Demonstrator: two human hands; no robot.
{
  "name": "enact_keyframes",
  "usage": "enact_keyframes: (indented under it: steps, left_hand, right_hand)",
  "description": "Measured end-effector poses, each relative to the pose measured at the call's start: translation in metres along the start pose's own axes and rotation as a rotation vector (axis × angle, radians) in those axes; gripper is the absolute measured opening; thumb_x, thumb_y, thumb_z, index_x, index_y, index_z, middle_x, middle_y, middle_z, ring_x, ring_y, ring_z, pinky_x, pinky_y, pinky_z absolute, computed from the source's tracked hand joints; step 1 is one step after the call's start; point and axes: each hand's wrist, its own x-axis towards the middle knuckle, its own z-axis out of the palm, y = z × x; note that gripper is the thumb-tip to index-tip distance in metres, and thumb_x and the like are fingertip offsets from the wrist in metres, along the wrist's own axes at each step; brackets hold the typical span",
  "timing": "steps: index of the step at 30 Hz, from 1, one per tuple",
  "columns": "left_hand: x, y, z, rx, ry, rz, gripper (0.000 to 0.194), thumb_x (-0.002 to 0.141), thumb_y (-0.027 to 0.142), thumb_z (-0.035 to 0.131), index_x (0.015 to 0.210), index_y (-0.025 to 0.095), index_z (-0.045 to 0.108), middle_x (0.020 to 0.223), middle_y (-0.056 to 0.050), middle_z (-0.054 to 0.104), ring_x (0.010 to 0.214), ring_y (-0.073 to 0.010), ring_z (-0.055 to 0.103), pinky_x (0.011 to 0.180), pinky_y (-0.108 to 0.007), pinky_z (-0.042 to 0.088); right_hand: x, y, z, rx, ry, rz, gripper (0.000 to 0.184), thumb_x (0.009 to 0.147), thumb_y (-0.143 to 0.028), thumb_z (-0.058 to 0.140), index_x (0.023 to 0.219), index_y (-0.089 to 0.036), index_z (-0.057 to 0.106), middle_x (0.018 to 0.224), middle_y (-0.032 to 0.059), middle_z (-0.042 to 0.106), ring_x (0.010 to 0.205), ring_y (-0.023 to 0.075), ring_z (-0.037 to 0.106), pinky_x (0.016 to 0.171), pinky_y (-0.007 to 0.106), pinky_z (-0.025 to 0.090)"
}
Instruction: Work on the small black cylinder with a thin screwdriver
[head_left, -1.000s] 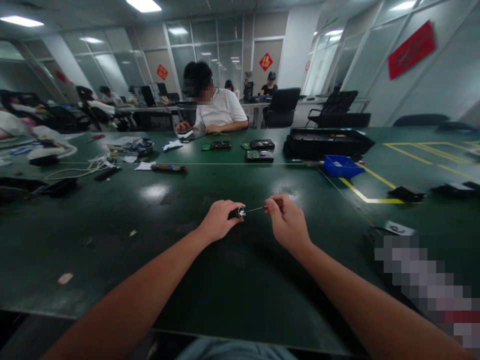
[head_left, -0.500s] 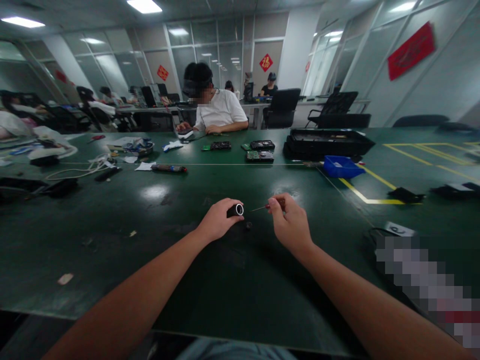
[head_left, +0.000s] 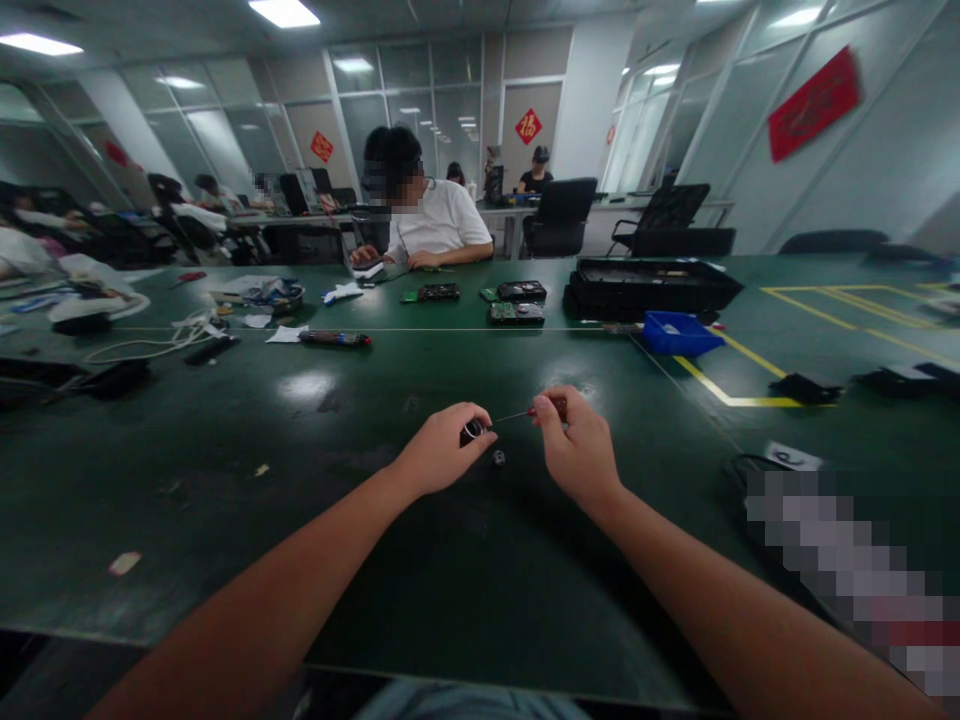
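Note:
My left hand (head_left: 442, 447) is closed around a small black cylinder (head_left: 471, 432) with a bright ring at its end; the fingers hide most of it. In my right hand (head_left: 576, 437) is a screwdriver (head_left: 537, 411), gripped by its reddish handle. Its thin shaft points left, and the tip reaches the ringed end of the cylinder; I cannot tell whether it touches. On the green table just below the fingers lies a small dark round piece (head_left: 499, 458), apart from both hands.
Several circuit-board drives (head_left: 517, 313) lie farther back, near a black tray (head_left: 652, 288) and a blue bin (head_left: 681, 334). A dark pen-like tool (head_left: 335, 339) and a white cable (head_left: 161, 343) are at left. Across the table sits a person (head_left: 442, 225). A blurred-out object lies at right.
My left hand has turned the cylinder's ringed end, which now looks tilted and partly covered by fingers. The screwdriver tip is now closer to it. The small round piece has shifted slightly.

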Motion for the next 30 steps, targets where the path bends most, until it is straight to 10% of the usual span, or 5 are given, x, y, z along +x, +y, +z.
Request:
enact_keyframes:
  steps: [15,24,30]
  left_hand:
    - [0.002,-0.005,0.017,0.397,-0.267,0.125,0.03,0.095,0.04,0.051,0.11,0.027,0.073,0.101,-0.008,0.069,0.089,-0.0259,0.066,0.073,-0.035,0.05]
    - [0.011,-0.03,-0.022,-0.448,-0.09,-0.354,0.031,0.09,0.038,0.056,0.111,0.022,0.071,0.09,-0.005,0.068,0.059,-0.0113,0.055,0.052,-0.024,0.039]
    - [-0.003,-0.078,-0.078,-1.027,0.272,-0.618,0.022,0.086,0.034,0.062,0.097,0.016,0.065,0.082,-0.002,0.055,0.057,-0.0095,0.05,0.044,-0.02,0.032]
  right_hand:
    - [-0.001,0.001,0.001,0.031,-0.012,-0.006,0.02,0.099,-0.037,0.048,0.094,-0.022,0.06,0.081,0.0045,0.071,0.076,0.0213,0.069,0.072,0.034,0.048]
    - [-0.001,0.0,0.0,0.033,-0.038,-0.004,0.021,0.1,-0.037,0.048,0.095,-0.02,0.061,0.081,0.005,0.071,0.076,0.0203,0.068,0.071,0.033,0.047]
    - [-0.001,0.0,0.001,0.031,-0.049,0.004,0.021,0.1,-0.037,0.049,0.094,-0.021,0.061,0.079,0.0042,0.07,0.074,0.0202,0.067,0.07,0.032,0.046]
